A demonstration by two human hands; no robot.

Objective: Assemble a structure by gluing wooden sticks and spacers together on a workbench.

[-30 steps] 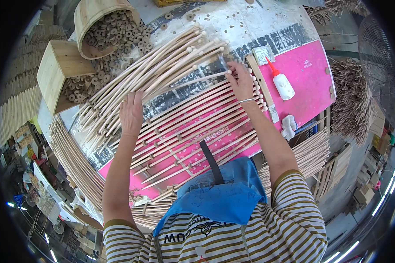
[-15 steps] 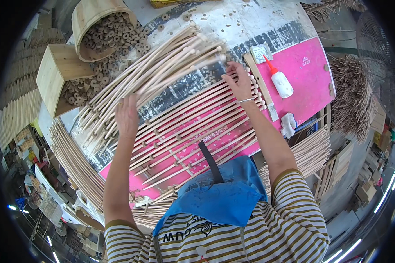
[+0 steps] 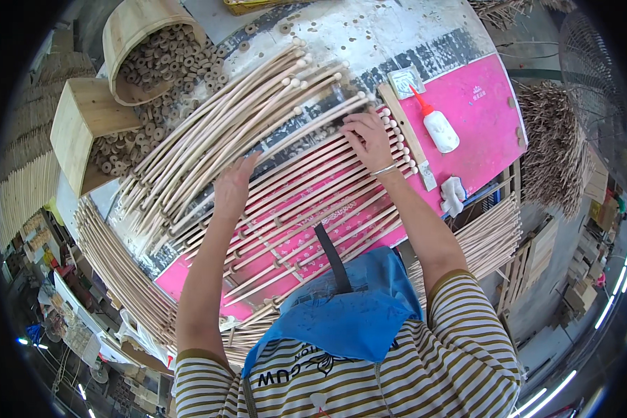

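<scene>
Long wooden sticks with round ball ends are under and around both hands. My left hand (image 3: 233, 187) is closed around a pair of pale sticks (image 3: 313, 124), which slant up to the right from it. My right hand (image 3: 370, 145) is bent over the upper edge of the laid-out row of sticks (image 3: 306, 182), close to its ball ends. Its thumb and fingers are apart, and I see nothing held in it. Small wooden rings (image 3: 279, 221) sit on the row's sticks. Beyond my left hand lies a loose pile of similar sticks (image 3: 216, 132).
A wooden strip (image 3: 404, 132) lies beside the ball ends on the pink board (image 3: 477, 125). Right of it are a white glue bottle with a red tip (image 3: 440, 131) and a white cloth (image 3: 453, 196). A tipped wooden bucket (image 3: 115, 52) and a box (image 3: 76, 132) spill wooden rings at the left.
My left hand has moved right, drawing two sticks from the pile toward the row. My right hand has shifted slightly left and nearer me, with its fingers more bent.
</scene>
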